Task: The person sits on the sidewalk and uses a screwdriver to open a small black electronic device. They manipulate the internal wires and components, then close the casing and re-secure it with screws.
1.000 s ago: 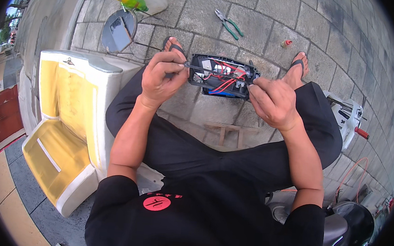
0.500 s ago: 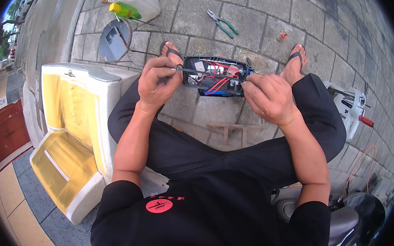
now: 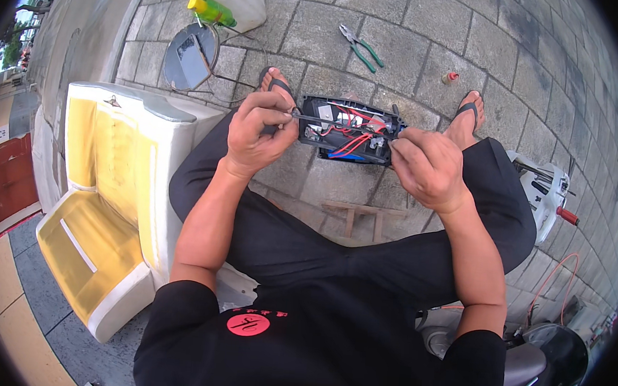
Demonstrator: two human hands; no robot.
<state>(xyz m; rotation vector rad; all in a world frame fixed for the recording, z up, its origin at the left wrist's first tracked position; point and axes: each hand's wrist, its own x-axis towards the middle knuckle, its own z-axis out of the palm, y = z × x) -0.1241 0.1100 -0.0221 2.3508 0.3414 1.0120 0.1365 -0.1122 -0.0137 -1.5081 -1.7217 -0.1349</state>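
A thin dark strip point(image 3: 329, 121) stretches between my two hands, above an open black casing point(image 3: 381, 155) on the paving. My left hand point(image 3: 261, 133) pinches the strip's left end between thumb and fingers. At the other end, my right hand point(image 3: 431, 166) has its fingers closed at the casing's right side; its fingertips hide the strip's tip. Inside the casing lie red wires point(image 3: 355, 146), pale metal parts and a blue part point(image 3: 344, 156) along the near side.
Beyond the casing lie green-handled pliers point(image 3: 362, 48) and a small red-capped bottle point(image 3: 449, 78). A round mirror point(image 3: 191, 57), green bottle point(image 3: 214, 12) and white jug point(image 3: 248, 3) stand far left. A yellow-and-white seat point(image 3: 105, 242) is at my left, a white machine part point(image 3: 547, 193) at right.
The whole view has shifted slightly, so the casing and pliers appear lower and further right. Both hands keep their pinch, and the strip stays stretched over the casing.
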